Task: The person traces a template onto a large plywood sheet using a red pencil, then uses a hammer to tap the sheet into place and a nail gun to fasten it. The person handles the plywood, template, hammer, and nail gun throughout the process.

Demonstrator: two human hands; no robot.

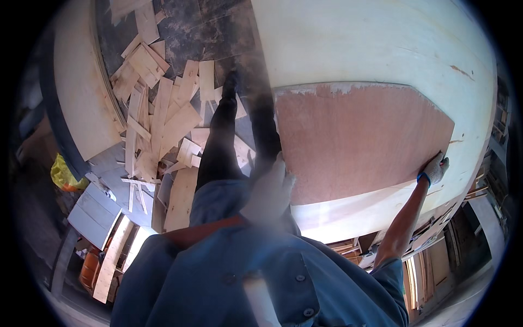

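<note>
A reddish-brown plywood panel [365, 141] with angled right corners and a pale, rough strip along its far edge lies on a stack of large pale plywood sheets [359, 41]. My left hand [268, 193], in a whitish glove, holds the panel's left edge near its close corner; a hazy blur covers part of this hand. At the opposite end, my right hand [436, 169], gloved with a blue cuff, grips the right edge, fingers curled at the rim. Some of its fingertips are hidden.
Many loose wooden offcuts [163, 117] litter the floor left of my legs. Curved pale sheets [81, 82] stand at the far left, beside a yellow bag [65, 173]. A grey box-like piece [95, 215] sits at lower left. Timber strips [427, 272] lie at lower right.
</note>
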